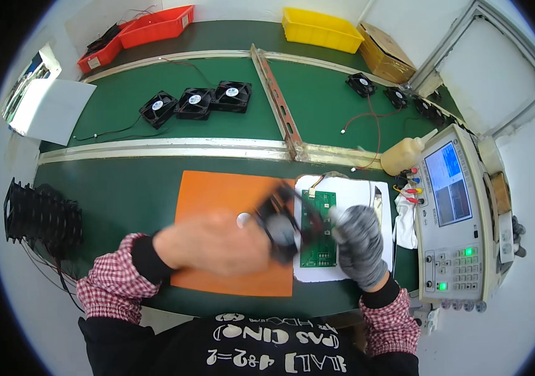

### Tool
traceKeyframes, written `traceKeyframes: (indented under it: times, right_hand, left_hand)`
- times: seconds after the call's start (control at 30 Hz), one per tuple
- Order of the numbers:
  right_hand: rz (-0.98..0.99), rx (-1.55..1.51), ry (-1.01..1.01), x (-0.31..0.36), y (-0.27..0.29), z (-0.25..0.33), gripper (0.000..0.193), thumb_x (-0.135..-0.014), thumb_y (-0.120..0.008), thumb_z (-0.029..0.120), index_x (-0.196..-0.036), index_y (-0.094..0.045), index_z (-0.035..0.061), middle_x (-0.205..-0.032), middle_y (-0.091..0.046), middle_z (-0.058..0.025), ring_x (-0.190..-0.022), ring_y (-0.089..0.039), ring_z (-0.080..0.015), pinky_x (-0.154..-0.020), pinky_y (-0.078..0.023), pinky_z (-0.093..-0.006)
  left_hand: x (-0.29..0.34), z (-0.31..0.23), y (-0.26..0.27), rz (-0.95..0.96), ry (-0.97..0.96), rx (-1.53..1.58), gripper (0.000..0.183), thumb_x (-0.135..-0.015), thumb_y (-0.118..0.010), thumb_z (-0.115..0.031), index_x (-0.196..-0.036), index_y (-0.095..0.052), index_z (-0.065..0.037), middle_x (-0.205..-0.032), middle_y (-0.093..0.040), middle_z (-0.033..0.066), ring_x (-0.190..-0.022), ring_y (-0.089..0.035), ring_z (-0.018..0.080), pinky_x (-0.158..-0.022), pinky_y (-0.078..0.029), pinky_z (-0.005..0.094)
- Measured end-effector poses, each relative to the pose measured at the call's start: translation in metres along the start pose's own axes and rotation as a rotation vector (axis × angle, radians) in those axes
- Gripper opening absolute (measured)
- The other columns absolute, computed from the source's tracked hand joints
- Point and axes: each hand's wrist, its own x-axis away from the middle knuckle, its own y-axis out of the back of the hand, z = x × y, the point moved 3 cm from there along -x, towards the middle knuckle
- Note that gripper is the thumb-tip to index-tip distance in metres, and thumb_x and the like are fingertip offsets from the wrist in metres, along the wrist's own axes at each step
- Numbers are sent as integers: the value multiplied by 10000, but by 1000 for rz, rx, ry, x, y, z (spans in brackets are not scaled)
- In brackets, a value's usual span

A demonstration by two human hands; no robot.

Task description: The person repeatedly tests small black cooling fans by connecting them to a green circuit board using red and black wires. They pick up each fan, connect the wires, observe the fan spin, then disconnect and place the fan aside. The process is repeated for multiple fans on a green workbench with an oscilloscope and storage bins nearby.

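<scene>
My bare left hand [217, 244], smeared by motion, is over the orange mat with a black square cooling fan [274, 207] in its fingers. The fan is blurred too and overlaps the edge of a white pad [308, 274]. On that pad lies a green circuit board [319, 255] with a white connector and a few coloured wires at its top. My right hand [363, 247], in a grey knitted glove, is closed beside the board's right edge, its fingertips bunched. A dark reddish streak, perhaps the fan's cable, runs toward them; what they pinch is too small to tell.
A stack of black fans [42, 216] with trailing wires stands at the left. The orange mat [208, 194] lies in the middle. At the right are a bench tester [452, 188] and a squeeze bottle [400, 156]. More fans [194, 101], red bins [158, 28] and a yellow bin [321, 30] are farther back.
</scene>
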Motion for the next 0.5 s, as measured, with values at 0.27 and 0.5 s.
traceKeyframes:
  times: [0.27, 0.5]
  right_hand:
    - [101, -93, -451, 8, -4, -38, 163, -769, -700, 4, -922, -718, 57, -829, -607, -85, -783, -598, -235, -700, -489, -343]
    - [129, -541, -708, 16, -17, -38, 105, -784, -725, 25, -881, -697, -4, -840, -629, -79, -788, -634, -173, -733, -513, -287]
  left_hand:
    - [21, 46, 14, -52, 820, 317, 208, -651, -713, 27, -785, -563, -28, -823, -483, 95, -742, -486, 255, -646, -387, 352]
    - [2, 5, 1, 343, 795, 935, 320, -612, -814, -165, -788, -562, -77, -953, -499, 79, -897, -494, 269, -768, -374, 385]
